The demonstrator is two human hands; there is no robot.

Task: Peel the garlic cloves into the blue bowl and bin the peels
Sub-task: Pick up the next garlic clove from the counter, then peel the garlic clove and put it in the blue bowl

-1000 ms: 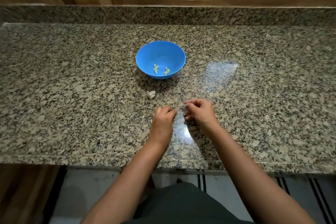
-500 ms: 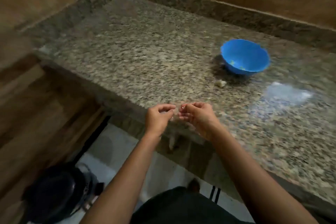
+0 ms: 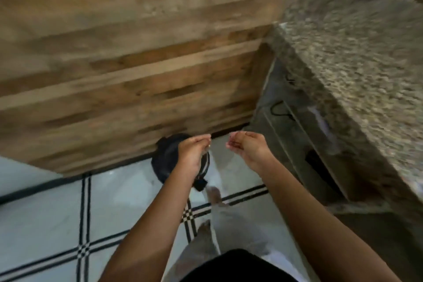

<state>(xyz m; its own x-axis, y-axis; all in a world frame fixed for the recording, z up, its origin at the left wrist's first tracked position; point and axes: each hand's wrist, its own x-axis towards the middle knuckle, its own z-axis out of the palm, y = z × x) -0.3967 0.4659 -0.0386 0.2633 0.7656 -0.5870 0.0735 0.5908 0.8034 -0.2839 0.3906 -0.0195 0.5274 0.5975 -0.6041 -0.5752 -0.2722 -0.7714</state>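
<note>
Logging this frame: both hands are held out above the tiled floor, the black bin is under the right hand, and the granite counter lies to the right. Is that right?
Not quite. The head view shows the black bin under the left hand, not the right hand. Both hands are out above the tiled floor, and the granite counter lies to the right.

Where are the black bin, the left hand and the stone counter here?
black bin [image 3: 164, 159]: head view, on its dark side, left of the hand.
left hand [image 3: 193, 154]: head view, on the back of the hand.
granite counter [image 3: 357, 57]: head view, on its bare speckled top.
</note>
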